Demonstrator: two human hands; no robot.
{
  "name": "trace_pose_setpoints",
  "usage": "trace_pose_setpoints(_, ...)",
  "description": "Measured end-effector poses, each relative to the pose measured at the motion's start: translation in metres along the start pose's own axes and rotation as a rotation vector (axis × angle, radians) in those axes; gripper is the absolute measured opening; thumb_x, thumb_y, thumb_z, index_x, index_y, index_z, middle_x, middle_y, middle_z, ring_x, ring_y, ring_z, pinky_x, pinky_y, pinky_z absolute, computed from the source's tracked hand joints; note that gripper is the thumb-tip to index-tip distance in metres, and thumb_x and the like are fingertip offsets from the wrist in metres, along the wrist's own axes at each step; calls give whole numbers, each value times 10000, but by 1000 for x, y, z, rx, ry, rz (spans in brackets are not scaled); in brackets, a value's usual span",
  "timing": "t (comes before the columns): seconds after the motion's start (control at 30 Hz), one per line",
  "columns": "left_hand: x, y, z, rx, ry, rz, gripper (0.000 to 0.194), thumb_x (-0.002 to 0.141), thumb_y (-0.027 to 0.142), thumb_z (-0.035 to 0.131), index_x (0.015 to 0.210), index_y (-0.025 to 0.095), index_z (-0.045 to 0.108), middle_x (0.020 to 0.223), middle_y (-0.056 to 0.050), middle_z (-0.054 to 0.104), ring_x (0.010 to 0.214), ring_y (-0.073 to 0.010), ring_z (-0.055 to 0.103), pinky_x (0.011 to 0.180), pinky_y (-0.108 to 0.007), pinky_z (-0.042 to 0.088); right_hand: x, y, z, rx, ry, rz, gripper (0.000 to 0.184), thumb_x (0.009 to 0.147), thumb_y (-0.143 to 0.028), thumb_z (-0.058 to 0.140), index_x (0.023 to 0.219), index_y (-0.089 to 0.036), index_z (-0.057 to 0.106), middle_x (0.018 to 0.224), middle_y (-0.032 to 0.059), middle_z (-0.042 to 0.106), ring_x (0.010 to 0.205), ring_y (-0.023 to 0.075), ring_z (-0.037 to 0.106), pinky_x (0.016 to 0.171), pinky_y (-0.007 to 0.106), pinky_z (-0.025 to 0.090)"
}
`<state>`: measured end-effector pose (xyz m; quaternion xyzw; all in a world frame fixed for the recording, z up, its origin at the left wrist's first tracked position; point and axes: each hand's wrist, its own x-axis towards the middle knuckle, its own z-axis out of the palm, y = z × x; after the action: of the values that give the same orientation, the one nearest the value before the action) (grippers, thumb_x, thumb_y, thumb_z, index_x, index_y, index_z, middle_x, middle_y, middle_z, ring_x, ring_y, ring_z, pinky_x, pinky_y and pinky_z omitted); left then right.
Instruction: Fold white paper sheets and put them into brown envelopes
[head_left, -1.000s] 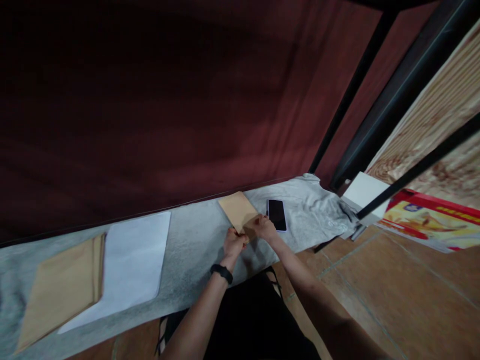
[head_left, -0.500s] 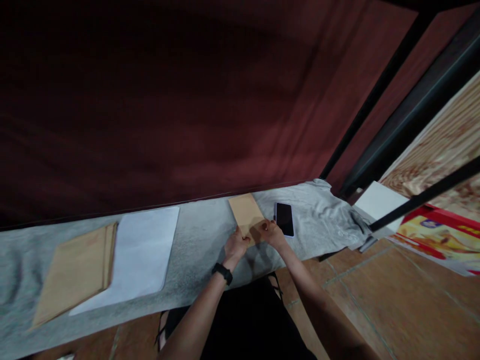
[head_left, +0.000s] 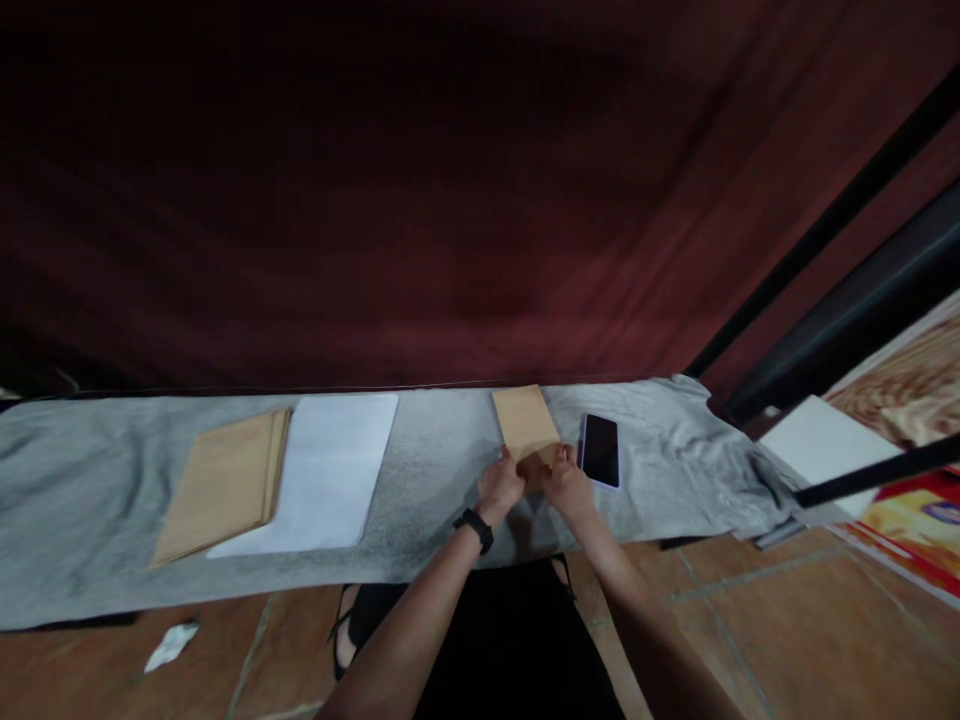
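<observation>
A small brown envelope lies on the grey cloth in front of me. My left hand, with a black band on the wrist, pinches the envelope's near left edge. My right hand grips its near right corner, fingers curled. A black phone lies face up just right of the envelope, close to my right hand.
To the left lie a white sheet and a stack of brown envelopes. A dark red curtain hangs behind. White box and black frame bars stand at right. A crumpled paper scrap lies on the tiled floor.
The view has swung left and levelled, so everything sits further right. Both hands stay on the envelope's near end, now closer together.
</observation>
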<state>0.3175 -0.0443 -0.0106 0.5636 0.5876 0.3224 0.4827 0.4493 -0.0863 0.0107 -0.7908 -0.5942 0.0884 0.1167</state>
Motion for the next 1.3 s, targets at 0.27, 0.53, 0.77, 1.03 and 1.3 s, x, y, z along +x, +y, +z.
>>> trace_pose_setpoints(0.27, -35, -8, -48, 285, 101, 116, 547, 822, 248, 657, 1357, 172, 573, 1141, -161, 712, 1084, -297, 649, 958, -364, 465, -18, 7, 8, 9, 144, -115, 552, 979, -337, 435, 1479, -104, 402, 1538, 289, 376, 961, 320, 737, 725, 400, 590)
trace_pose_setpoints(0.53, -104, -71, -170, 1043, 671, -14, 659, 966, 406, 447, 1518, 59, 352, 1579, -261, 340, 1490, -405, 229, 1114, -636, 287, -73, -38, 58, 293, 180, -534, 454, 995, -307, 383, 1427, -218, 487, 1532, 134, 447, 1354, 265, 507, 1046, 424, 510)
trace_pose_setpoints(0.77, -124, -88, -198, 1240, 547, -113, 526, 1001, 383, 369, 1322, 35, 598, 1387, -276, 568, 1284, -390, 522, 1026, -535, 399, -98, -69, 88, 122, 214, -601, 490, 946, -164, 426, 1427, -196, 508, 1486, 124, 520, 1375, 270, 476, 1167, 495, 352)
trace_pose_setpoints(1.03, -128, -75, -215, 1166, 479, -7, 372, 968, 185, 373, 1057, 139, 731, 1051, -172, 719, 1006, -290, 659, 897, -418, 465, -98, -68, 83, 101, 251, -617, 478, 942, -163, 434, 1407, -194, 539, 1458, 114, 553, 1353, 249, 501, 1152, 455, 370)
trace_pose_setpoints(1.3, -126, -87, -245, 760, 544, 1, 252, 937, 254, 470, 947, 211, 719, 833, -90, 760, 730, -235, 707, 647, -294, 462, -99, -72, 82, 104, 264, -590, 453, 950, -155, 439, 1386, -180, 559, 1451, 112, 557, 1345, 243, 501, 1161, 437, 358)
